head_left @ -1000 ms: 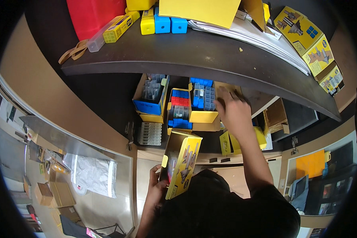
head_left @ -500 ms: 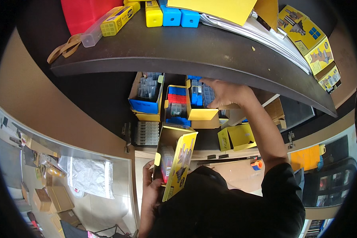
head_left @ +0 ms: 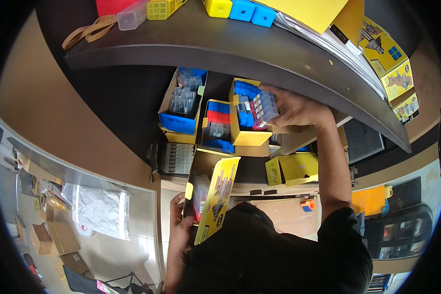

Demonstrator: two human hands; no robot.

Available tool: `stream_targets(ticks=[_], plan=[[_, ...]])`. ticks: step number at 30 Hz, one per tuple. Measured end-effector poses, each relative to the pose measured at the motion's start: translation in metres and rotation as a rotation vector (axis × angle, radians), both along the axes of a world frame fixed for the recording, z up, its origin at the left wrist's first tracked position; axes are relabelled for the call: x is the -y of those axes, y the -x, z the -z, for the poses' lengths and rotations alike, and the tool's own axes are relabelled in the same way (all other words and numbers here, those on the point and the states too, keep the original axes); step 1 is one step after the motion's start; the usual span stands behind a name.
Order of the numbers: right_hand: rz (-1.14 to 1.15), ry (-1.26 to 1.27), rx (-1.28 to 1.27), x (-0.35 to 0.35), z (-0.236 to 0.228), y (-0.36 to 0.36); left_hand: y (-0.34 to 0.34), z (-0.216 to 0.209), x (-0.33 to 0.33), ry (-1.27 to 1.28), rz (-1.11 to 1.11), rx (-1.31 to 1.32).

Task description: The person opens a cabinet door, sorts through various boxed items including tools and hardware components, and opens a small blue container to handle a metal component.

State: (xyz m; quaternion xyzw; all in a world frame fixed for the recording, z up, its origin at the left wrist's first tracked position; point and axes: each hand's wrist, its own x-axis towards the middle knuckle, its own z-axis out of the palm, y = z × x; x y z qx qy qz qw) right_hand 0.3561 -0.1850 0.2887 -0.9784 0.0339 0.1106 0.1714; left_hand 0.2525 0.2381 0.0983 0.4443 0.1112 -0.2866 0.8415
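My left hand (head_left: 181,218) is closed on the side of an open yellow cardboard box (head_left: 217,206), tilted near my chest. Inside that box sit clear plastic cases (head_left: 200,193) with red bases. My right hand (head_left: 301,109) reaches under the upper shelf, its fingers closed around a bundle of clear plastic cases (head_left: 264,107) with a red side. That bundle leans at the right side of a second open yellow box (head_left: 250,138), next to blue cases (head_left: 245,111) standing in the same box. My right fingertips are partly hidden behind the bundle.
An overhanging dark shelf (head_left: 196,55) carries yellow and blue tubes, papers and boxes. Left of my right hand stand a blue-fronted box (head_left: 177,122) of clear cases and a box with red and blue cases (head_left: 218,116). An open yellow box (head_left: 299,168) lies lower right.
My right hand has pulled the bundle of clear cases up and tilted it, showing its red side. The left hand still holds its box. The whole view has shifted slightly.
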Motion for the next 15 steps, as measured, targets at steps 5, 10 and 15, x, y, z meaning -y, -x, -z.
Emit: stream_targets(ticks=[5,10,15], plan=[[-0.001,-0.021,0.037,-0.003,0.0,-0.001,0.0,-0.002,-0.001,-0.013,-0.001,0.011],[0.056,-0.162,-0.058,-0.022,-0.017,0.004,0.001,0.005,-0.006,-0.038,0.002,0.032],[-0.103,0.277,0.338,-0.051,0.01,0.034,0.004,-0.004,-0.007,-0.024,-0.04,-0.005]])
